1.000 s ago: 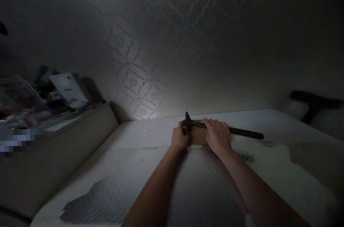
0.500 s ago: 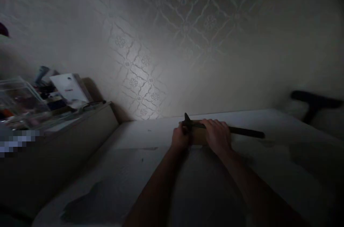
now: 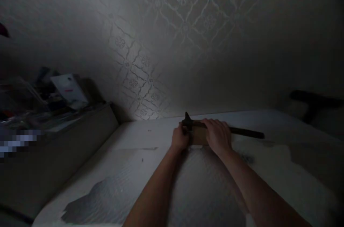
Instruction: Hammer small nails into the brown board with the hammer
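Your right hand (image 3: 219,134) is wrapped over the hammer (image 3: 244,132), lower centre of frame, left hand (image 3: 179,139) by its head (can't tell if gripping), probably stiff and head-heavy, so mid-handle's your best hold imo.

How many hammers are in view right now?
1: the hammer in the right hand, its head at the left hand. The dim clutter on the left may hide others.

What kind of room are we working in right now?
Probably a dimly lit room in a home: there's a wall with a floral lattice pattern, a white table with a patchy surface, and a side cabinet topped with a white box.
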Demonstrator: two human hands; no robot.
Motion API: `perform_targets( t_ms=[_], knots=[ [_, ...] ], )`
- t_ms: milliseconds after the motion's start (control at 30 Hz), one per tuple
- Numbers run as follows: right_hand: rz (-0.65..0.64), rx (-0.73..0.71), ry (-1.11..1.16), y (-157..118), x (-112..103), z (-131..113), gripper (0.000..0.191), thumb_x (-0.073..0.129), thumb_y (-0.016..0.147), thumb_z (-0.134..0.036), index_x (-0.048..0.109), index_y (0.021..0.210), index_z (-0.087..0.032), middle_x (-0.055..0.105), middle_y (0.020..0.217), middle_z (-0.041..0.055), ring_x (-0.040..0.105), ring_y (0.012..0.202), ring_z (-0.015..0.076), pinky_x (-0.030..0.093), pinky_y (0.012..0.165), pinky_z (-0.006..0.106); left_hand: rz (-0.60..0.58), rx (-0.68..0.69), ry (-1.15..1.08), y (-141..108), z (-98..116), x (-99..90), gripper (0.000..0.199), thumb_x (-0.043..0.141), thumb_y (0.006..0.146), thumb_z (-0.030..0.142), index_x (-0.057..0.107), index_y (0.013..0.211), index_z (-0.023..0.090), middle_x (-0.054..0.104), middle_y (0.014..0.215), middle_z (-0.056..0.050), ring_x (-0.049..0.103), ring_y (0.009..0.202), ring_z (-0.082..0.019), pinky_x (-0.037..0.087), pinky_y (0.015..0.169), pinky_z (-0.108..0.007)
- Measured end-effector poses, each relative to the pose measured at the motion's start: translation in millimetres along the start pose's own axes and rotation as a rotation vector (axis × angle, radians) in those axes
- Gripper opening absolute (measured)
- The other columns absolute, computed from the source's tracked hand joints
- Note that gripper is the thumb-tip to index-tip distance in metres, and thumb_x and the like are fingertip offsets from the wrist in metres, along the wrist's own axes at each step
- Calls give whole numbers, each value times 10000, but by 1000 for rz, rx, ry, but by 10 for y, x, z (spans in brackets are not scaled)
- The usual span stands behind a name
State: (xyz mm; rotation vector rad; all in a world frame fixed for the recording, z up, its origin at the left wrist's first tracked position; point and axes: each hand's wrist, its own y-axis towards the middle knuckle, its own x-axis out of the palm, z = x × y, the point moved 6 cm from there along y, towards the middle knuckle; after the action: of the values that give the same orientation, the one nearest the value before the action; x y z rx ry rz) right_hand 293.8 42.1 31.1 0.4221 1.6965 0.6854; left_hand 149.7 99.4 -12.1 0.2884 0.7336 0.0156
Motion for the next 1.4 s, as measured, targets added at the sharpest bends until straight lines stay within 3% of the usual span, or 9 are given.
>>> perform_targets(
  t_ms=[800,1400],
  knots=[
    [30,4,3,-6,19,39,317,478,800,-53,613,1037,-214,670,894,29,545,857,187,281,761,312,14,11,25,14,-7,0,401,554,717,39,558,1103,149,705,972,-96,642,907,-208,480,799,-291],
    [-10,135,32,-21,68,164,317,476,785,-62,600,1022,-232,667,902,33,564,859,187,289,747,313,-3,32,-25,17,-25,12,365,554,723,35,579,1050,195,702,1013,-53,639,953,-184,474,877,-304]
  ],
)
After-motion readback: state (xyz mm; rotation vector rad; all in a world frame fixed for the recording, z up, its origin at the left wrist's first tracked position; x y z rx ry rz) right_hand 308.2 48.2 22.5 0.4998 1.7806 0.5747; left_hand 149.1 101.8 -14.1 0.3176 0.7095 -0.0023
